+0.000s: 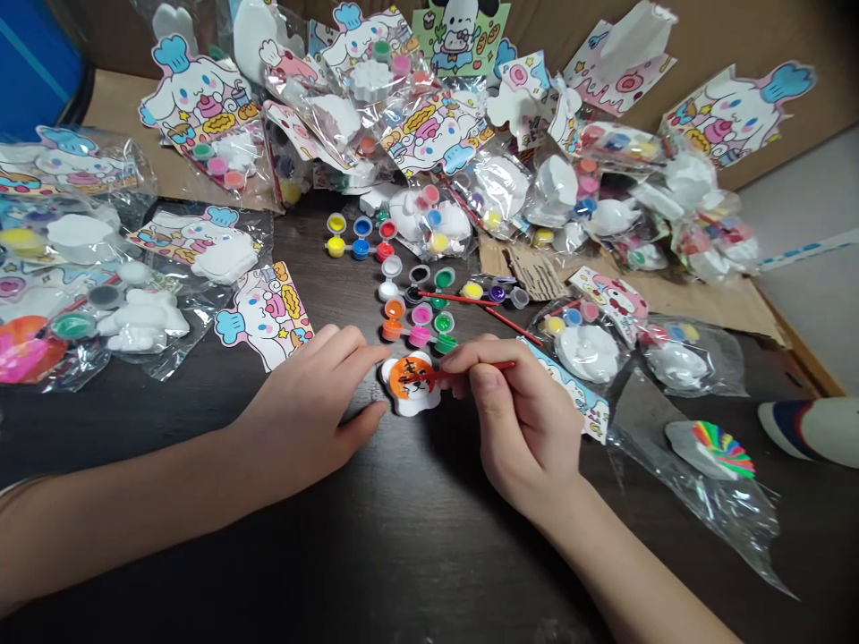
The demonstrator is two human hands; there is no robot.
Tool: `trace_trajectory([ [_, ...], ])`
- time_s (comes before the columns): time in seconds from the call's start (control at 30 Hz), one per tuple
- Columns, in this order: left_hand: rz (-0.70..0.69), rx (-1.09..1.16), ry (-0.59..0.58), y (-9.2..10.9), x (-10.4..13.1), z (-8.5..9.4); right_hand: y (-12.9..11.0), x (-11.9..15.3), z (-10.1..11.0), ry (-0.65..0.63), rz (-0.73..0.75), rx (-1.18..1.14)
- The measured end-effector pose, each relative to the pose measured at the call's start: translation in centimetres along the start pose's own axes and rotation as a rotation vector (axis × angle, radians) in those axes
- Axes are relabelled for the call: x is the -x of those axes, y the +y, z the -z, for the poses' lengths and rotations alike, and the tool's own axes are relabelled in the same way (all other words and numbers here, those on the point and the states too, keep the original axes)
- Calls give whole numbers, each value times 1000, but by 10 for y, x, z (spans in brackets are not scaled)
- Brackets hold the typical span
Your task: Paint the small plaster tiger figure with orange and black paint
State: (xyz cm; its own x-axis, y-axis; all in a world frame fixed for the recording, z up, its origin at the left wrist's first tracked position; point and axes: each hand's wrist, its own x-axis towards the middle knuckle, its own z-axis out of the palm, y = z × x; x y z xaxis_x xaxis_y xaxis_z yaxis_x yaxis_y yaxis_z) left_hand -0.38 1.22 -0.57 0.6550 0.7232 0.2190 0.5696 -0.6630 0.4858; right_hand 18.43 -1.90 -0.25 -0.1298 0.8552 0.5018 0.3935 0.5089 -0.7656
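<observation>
A small white animal-face figurine lies on the table, its face painted orange with black marks like a tiger's. My left hand steadies it, thumb and forefinger at its left edge. Between the thumb and fingers of my right hand is a thin red paintbrush, its tip over the orange face. Just behind the figurine stand open paint pots: orange, pink and green. Farther back are white, yellow, blue and red pots.
Two more red brushes lie by the pots. Bagged white figurines with paint pots crowd the back and left. At right, a rainbow-striped piece rests on clear plastic wrap, near a white cup.
</observation>
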Motion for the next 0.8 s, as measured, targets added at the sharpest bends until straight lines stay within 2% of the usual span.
trace_trajectory([
  [0.8, 24, -15, 16, -1, 2, -3, 2, 0, 1, 31, -12, -3],
])
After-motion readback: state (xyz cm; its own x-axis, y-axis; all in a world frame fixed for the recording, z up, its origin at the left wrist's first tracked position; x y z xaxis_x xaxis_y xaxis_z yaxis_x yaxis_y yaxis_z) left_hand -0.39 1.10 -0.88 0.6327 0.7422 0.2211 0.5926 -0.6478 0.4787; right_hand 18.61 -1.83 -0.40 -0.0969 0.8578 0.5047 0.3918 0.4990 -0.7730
